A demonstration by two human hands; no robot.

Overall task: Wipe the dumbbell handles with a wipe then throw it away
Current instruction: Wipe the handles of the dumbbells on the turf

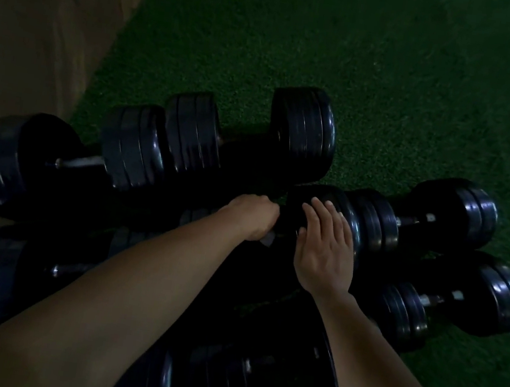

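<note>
1. Closed grip at the left hand (253,217), apparently curled round a dumbbell handle lost in shadow, with a pale scrap, likely the wipe (268,238), peeking below the fist.
2. Flat, straight-fingered right hand (325,246) pressing the plate stack (355,227) just right of that fist.
3. Handle axis judged left-to-right, with sliding room only between plates.
4. Next bare handle (413,220) further right, nearer the right hand, and open turf (394,81) beyond.

At least six black dumbbells (370,222), two hands, left hand (255,218), right hand (324,252)
</note>
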